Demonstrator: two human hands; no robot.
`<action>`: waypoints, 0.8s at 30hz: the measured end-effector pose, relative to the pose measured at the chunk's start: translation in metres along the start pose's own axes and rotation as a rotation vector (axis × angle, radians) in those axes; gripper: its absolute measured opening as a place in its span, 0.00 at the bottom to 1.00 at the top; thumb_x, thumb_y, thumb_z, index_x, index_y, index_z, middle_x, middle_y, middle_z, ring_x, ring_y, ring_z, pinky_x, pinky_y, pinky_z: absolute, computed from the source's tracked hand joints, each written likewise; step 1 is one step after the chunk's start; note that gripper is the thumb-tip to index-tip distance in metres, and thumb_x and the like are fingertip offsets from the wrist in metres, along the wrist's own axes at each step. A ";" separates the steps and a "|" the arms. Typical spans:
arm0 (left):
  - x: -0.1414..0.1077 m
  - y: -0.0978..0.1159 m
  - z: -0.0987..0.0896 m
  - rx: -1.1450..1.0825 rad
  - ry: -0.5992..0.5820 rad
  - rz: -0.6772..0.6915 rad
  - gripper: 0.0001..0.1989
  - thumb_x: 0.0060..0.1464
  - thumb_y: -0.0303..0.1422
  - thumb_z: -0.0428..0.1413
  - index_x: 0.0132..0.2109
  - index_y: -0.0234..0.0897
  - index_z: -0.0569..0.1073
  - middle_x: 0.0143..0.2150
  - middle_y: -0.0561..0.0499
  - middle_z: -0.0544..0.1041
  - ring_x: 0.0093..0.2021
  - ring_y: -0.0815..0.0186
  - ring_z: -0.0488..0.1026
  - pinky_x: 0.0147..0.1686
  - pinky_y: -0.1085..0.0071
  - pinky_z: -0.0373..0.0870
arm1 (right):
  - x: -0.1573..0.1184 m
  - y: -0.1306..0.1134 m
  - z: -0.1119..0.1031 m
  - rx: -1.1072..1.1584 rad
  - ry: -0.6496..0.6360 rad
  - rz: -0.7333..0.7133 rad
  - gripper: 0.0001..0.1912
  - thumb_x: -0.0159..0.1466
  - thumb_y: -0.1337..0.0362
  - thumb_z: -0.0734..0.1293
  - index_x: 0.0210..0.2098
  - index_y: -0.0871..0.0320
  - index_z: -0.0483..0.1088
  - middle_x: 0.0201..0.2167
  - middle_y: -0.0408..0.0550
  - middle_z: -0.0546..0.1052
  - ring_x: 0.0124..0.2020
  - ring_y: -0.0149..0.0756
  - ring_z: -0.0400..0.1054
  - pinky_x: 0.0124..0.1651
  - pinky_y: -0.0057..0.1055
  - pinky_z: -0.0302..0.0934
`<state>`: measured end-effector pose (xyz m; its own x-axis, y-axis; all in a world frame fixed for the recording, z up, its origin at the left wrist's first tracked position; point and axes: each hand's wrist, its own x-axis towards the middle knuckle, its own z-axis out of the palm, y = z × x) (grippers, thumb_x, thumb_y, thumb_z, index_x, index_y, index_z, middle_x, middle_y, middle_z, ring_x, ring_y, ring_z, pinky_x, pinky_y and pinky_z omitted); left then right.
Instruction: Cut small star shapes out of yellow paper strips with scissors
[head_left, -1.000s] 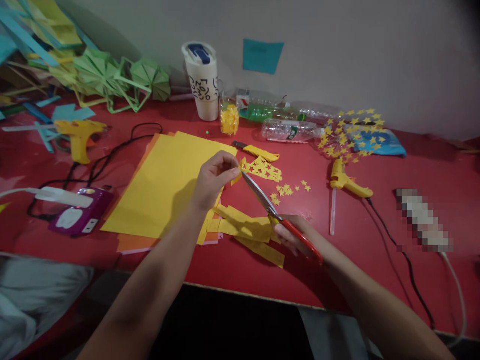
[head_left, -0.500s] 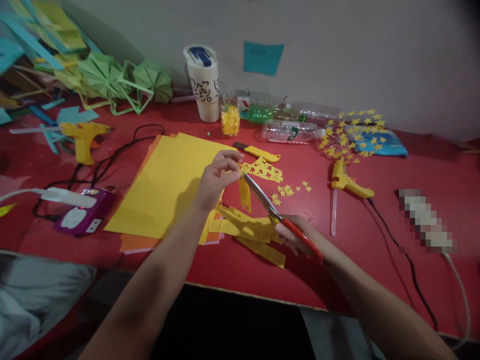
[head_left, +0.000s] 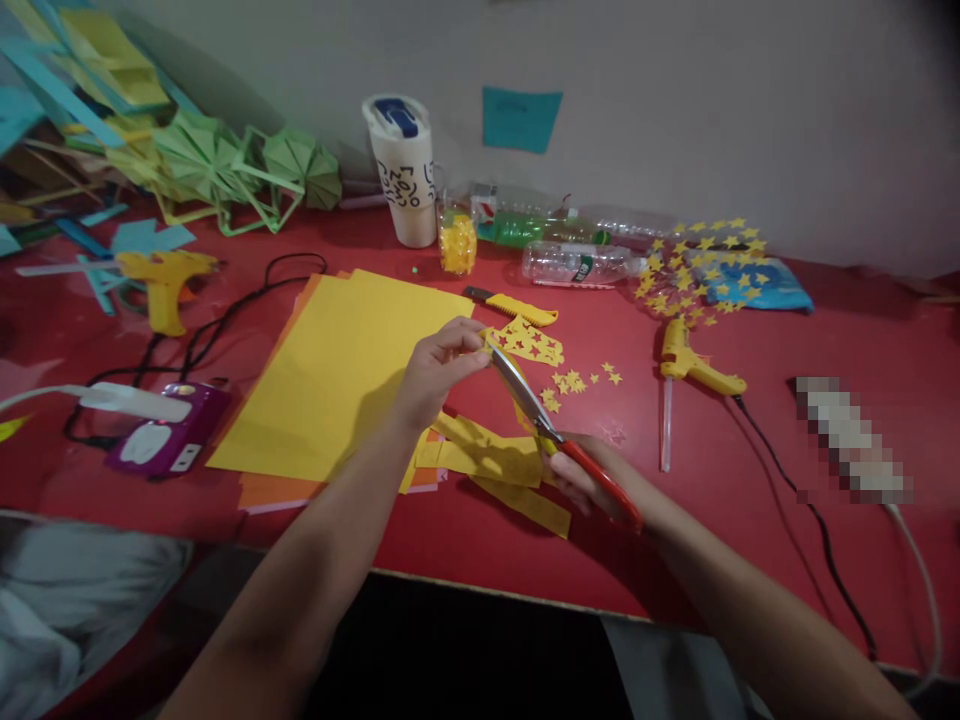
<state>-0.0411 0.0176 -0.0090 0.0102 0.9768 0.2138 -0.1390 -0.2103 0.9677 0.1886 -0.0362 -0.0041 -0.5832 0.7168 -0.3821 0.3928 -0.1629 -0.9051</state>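
My left hand point(head_left: 442, 368) pinches a small piece of yellow paper at its fingertips, above the right edge of the yellow sheets point(head_left: 330, 370). My right hand point(head_left: 581, 475) grips red-handled scissors point(head_left: 604, 485), their blades pointing up and left to the paper at my left fingertips. Yellow paper strips point(head_left: 495, 455) lie below the blades, partly in shadow. Just beyond my hands are a star-punched yellow scrap point(head_left: 529, 342) and a yellow cutter point(head_left: 517, 306). Several small yellow stars point(head_left: 570, 382) lie loose to the right of the blades.
A yellow glue gun point(head_left: 697, 368) with a cord rests at the right, another point(head_left: 166, 285) at the left by a purple power block point(head_left: 169, 430). Behind stand a white tumbler point(head_left: 405, 175), a cup of yellow pieces point(head_left: 457, 240) and lying bottles point(head_left: 581, 264). Folded paper shapes fill the back left.
My left hand has shifted slightly right and down. The yellow piece that hung below its fingers now sits behind the scissor blades. The view has shifted slightly.
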 end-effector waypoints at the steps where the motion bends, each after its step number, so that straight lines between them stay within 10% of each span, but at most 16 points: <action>1: 0.000 -0.001 0.000 0.011 0.001 0.006 0.10 0.44 0.35 0.62 0.23 0.40 0.70 0.34 0.51 0.70 0.43 0.61 0.68 0.50 0.59 0.65 | 0.000 0.000 0.001 0.004 0.000 0.001 0.33 0.59 0.29 0.61 0.25 0.54 0.59 0.16 0.35 0.60 0.14 0.24 0.52 0.19 0.27 0.49; 24: 0.000 -0.001 0.002 -0.008 -0.045 0.005 0.11 0.44 0.34 0.61 0.20 0.39 0.69 0.25 0.53 0.65 0.31 0.67 0.63 0.36 0.65 0.62 | 0.000 -0.002 0.006 -0.037 0.065 0.059 0.27 0.61 0.37 0.63 0.24 0.53 0.57 0.16 0.36 0.58 0.16 0.26 0.53 0.19 0.26 0.48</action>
<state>-0.0386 0.0179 -0.0098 0.0536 0.9729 0.2248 -0.1473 -0.2150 0.9654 0.1834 -0.0395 -0.0032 -0.5111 0.7496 -0.4206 0.4518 -0.1820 -0.8733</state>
